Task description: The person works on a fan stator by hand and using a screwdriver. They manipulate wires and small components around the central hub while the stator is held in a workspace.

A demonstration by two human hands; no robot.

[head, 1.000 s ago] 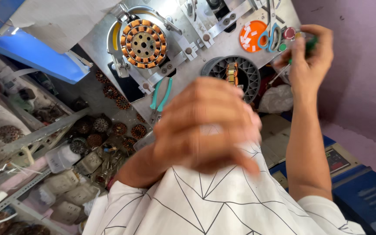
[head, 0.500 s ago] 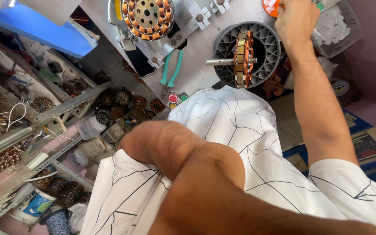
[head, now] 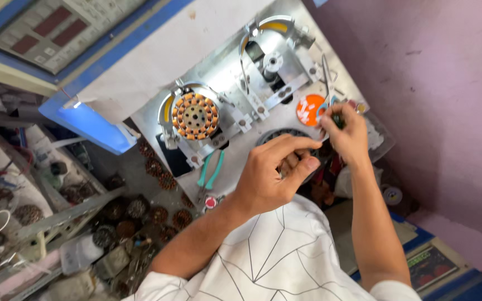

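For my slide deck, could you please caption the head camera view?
Left hand and right hand meet over a metal winding plate beside a copper-wound stator.

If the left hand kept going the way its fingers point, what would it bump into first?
Probably the right hand. The left hand points its fingers up and rightward toward it, over the dark round part on the metal plate. Depth is unclear.

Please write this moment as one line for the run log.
left hand: fingers pinched over dark round tray | right hand: raised beside orange disc, grips small dark item | copper-wound stator: mounted on machine
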